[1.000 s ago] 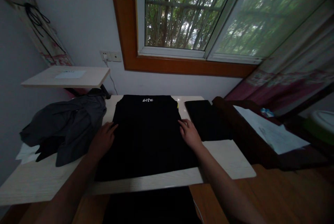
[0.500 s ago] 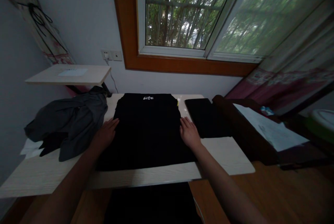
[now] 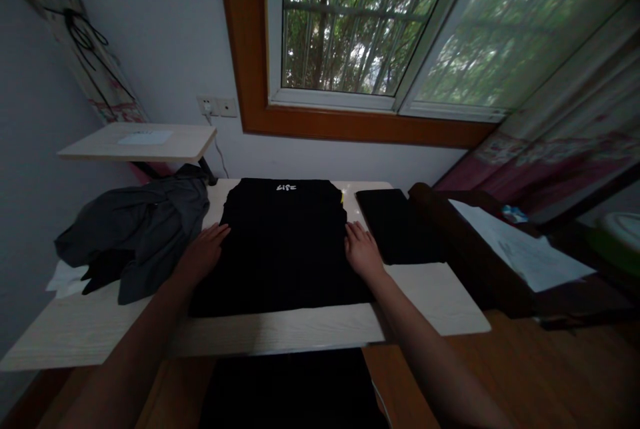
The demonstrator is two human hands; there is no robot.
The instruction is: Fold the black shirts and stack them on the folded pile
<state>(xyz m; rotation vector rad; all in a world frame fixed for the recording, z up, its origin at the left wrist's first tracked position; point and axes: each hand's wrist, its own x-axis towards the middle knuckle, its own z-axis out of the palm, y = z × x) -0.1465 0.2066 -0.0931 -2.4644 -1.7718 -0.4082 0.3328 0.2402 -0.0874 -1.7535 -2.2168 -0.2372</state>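
A black shirt lies spread flat on the pale wooden table, with small white print near its far edge. My left hand rests at the shirt's left edge, fingers stretched out and touching the cloth. On the opposite edge lies my right hand, its fingers extended and slightly apart over the fabric. A bit of yellow shows at the shirt's upper right edge. To the right of my right hand is a neatly folded black cloth; whether it is another garment I cannot tell.
A crumpled dark grey garment is heaped at the left, beneath a small raised shelf with a paper on it. On the right, a white sheet lies on a dark brown surface. A window is behind the table.
The shirt's near edge has shifted slightly away from the table's front edge. Both hands stay at the shirt's sides, almost unmoved. The camera view has shifted a little.
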